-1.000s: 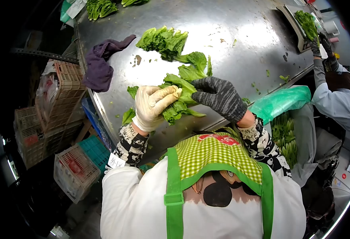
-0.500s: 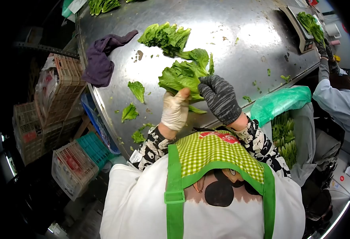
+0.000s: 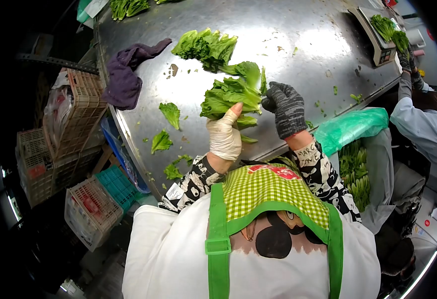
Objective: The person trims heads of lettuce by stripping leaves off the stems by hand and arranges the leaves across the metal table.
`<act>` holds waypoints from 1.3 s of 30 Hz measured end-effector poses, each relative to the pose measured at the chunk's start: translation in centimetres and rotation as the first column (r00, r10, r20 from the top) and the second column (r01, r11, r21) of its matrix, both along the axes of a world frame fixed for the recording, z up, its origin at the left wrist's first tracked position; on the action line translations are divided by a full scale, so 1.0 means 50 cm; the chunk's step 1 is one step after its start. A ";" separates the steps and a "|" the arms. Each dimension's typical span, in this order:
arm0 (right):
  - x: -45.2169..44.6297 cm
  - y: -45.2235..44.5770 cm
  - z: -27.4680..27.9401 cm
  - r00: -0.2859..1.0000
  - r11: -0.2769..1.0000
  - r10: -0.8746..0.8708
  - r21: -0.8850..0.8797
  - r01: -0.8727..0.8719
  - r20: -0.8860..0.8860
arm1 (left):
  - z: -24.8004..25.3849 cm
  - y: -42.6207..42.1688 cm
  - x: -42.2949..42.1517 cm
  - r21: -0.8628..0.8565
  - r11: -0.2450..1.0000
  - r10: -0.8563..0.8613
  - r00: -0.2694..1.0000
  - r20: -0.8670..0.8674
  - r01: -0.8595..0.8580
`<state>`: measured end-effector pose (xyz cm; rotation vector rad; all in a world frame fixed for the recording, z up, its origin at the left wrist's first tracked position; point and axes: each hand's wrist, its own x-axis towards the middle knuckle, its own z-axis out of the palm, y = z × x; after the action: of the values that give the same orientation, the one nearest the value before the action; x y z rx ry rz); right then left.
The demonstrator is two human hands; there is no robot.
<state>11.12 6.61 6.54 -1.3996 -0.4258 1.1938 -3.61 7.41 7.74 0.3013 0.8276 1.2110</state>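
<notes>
My left hand (image 3: pixel 224 135), in a pale glove with the thumb tip bare, grips a head of leafy green lettuce (image 3: pixel 226 95) just above the metal table. Its leaves point left and its cut stem end faces right. My right hand (image 3: pixel 287 110), in a dark grey knitted glove, is curled closed just right of that stem end; whatever its fingertips hold, if anything, is hidden. Behind the held head lies a pile of lettuce (image 3: pixel 206 49) on the table. Loose leaves (image 3: pixel 169 114) are scattered to the left of my hands.
A purple cloth (image 3: pixel 124 74) lies at the table's left edge (image 3: pixel 121 122). Plastic crates (image 3: pixel 93 204) stand on the left. To the right, a lined bag holds greens (image 3: pixel 354 172) beside green plastic (image 3: pixel 350 130). A co-worker's gloved hands (image 3: pixel 406 61) are by a scale (image 3: pixel 377 47) bearing greens.
My right hand has drawn back to the right from the lettuce's stem end. My left hand has shifted slightly right and turned the head. Greens by the co-worker's hands have moved.
</notes>
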 end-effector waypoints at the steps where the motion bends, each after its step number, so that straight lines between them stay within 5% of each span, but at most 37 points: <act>1: 0.008 0.004 -0.002 0.999 1.000 0.012 -0.011 -0.013 -0.053 | -0.001 0.004 -0.004 0.009 1.000 -0.019 1.000 0.012 0.019; 2: 0.010 -0.001 0.000 0.994 0.998 0.061 0.012 -0.060 -0.088 | -0.002 0.008 -0.009 0.016 0.999 -0.038 0.999 0.023 0.038; 6: -0.016 -0.008 0.023 0.765 0.874 0.384 0.065 -0.482 0.518 | -0.019 0.002 -0.019 0.027 0.993 -0.114 0.993 -0.040 0.115; 9: -0.018 -0.009 0.024 0.721 0.929 0.315 -0.044 -0.368 0.617 | -0.025 -0.004 -0.009 0.042 0.996 -0.076 0.992 -0.105 0.081; 10: -0.017 -0.010 -0.008 0.867 0.956 0.168 0.138 -0.260 0.469 | -0.014 -0.007 -0.002 0.056 0.998 -0.030 0.997 -0.071 0.034; 13: 0.033 0.010 -0.050 0.983 0.999 0.019 0.041 -0.012 -0.181 | -0.007 0.004 -0.017 0.023 1.000 -0.001 1.000 0.011 0.001; 15: 0.044 0.008 -0.040 0.947 0.974 0.226 -0.040 -0.223 0.228 | -0.003 0.019 -0.025 0.002 1.000 0.014 0.998 0.062 -0.014; 17: 0.022 -0.005 -0.035 0.668 0.930 0.356 -0.177 -0.323 0.654 | -0.019 0.026 -0.032 -0.029 0.999 0.029 0.998 0.051 -0.027; 18: 0.009 -0.015 0.005 0.573 0.897 0.396 -0.170 -0.408 0.717 | -0.023 0.027 -0.032 -0.038 0.999 0.027 0.999 0.045 -0.025; 21: -0.015 -0.033 0.045 0.736 0.821 0.443 0.098 -0.562 0.512 | -0.012 0.029 -0.028 -0.080 0.996 -0.028 0.999 0.017 0.030; 22: -0.017 -0.032 0.037 0.697 0.795 0.435 0.122 -0.595 0.570 | -0.019 0.026 -0.027 -0.076 0.996 -0.051 0.997 0.053 0.055; 25: -0.014 -0.031 0.033 0.813 0.883 0.408 0.046 -0.467 0.416 | -0.037 0.024 -0.027 -0.070 0.990 -0.107 0.976 0.189 0.122; 26: -0.020 -0.028 0.038 0.927 0.935 0.335 0.060 -0.349 0.170 | -0.036 0.026 -0.028 -0.085 0.987 -0.112 0.963 0.247 0.137; 29: 0.003 -0.027 0.008 0.917 0.916 0.396 0.089 -0.392 -0.042 | -0.048 0.031 -0.037 -0.152 0.974 -0.111 0.936 0.333 0.169; 31: 0.000 -0.027 0.022 0.841 0.857 0.478 0.075 -0.510 0.253 | -0.060 0.032 -0.035 -0.238 0.954 -0.089 0.928 0.361 0.184; 32: 0.004 -0.029 0.014 0.700 0.793 0.491 0.066 -0.605 0.518 | -0.060 0.031 -0.034 -0.286 0.937 -0.079 0.918 0.388 0.202; 34: 0.005 -0.036 -0.008 0.505 0.738 0.454 0.008 -0.675 0.734 | -0.064 0.031 -0.021 -0.240 0.943 -0.091 0.870 0.485 0.232; 37: 0.003 -0.038 -0.018 0.584 0.762 0.522 -0.033 -0.647 0.621 | -0.065 0.033 -0.012 -0.202 0.952 -0.095 0.849 0.519 0.230; 39: 0.010 -0.038 0.007 0.693 0.763 0.615 -0.060 -0.644 0.378 | -0.073 0.038 -0.010 -0.229 0.953 -0.067 0.876 0.478 0.198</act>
<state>11.61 4.70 6.89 -1.4605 -1.3076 1.4226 -4.09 9.28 4.11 -0.1574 0.5293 0.9656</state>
